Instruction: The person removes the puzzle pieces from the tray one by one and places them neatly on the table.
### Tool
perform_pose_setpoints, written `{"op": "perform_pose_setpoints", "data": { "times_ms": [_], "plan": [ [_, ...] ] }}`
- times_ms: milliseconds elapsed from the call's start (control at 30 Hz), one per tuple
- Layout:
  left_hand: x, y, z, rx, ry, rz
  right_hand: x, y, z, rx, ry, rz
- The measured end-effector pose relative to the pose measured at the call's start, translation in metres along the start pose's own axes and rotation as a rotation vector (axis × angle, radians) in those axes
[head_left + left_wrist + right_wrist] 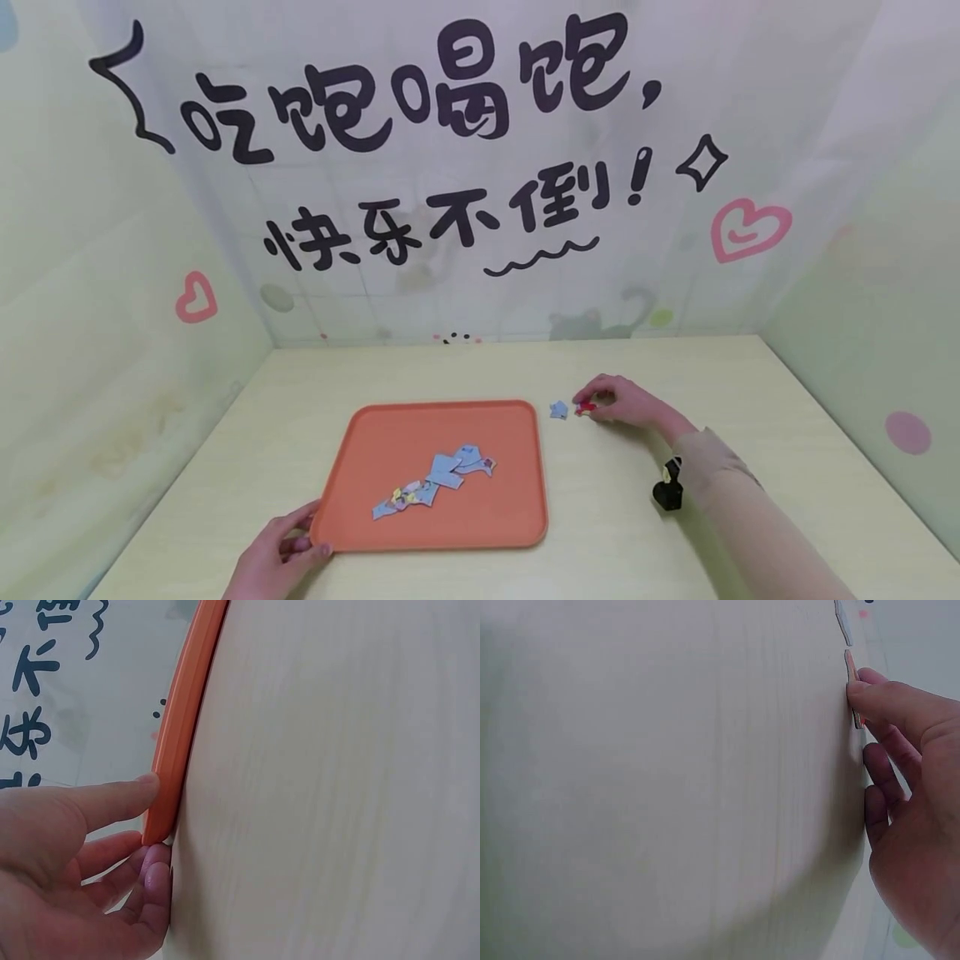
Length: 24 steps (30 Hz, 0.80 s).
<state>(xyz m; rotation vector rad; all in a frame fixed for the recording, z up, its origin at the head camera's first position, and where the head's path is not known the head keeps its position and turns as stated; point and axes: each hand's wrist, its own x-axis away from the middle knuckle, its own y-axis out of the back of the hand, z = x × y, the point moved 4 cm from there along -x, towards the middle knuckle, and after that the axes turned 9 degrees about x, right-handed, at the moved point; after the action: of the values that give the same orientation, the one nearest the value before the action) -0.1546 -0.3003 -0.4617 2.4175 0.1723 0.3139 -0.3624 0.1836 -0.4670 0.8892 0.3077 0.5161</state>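
Lying on the orange tray (495, 518), flat jagged pieces (447, 480) overlap in the head view; one blue piece (558, 410) rests nearby on the wood-grained table (607, 533). Left wrist view: left hand (41, 851) pinches the tray's corner. Right wrist view: right hand (926, 780) pinches a thin red piece (851, 669).

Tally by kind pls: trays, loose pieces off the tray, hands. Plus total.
Trays: 1 (orange tray)
Loose pieces off the tray: 2 (blue piece; partly red piece, pinched by a hand)
Hands: 2 (left hand, right hand)
Total: 5
Not counted: the overlapping pieces on the tray.
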Motion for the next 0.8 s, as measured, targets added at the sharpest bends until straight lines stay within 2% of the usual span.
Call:
{"op": "perform_pose_setpoints", "data": {
  "times_ms": [367, 800],
  "plan": [
    [-0.0022, -0.0004, 0.0031, -0.014, 0.023, -0.003, 0.0005, -0.0025, -0.0043, -0.051, -0.022, 0.039],
    [-0.0001, 0.0001, 0.0011, 0.006, 0.005, -0.013, 0.0046, -0.0023, -0.0018, -0.066, -0.015, 0.013]
  ]
}}
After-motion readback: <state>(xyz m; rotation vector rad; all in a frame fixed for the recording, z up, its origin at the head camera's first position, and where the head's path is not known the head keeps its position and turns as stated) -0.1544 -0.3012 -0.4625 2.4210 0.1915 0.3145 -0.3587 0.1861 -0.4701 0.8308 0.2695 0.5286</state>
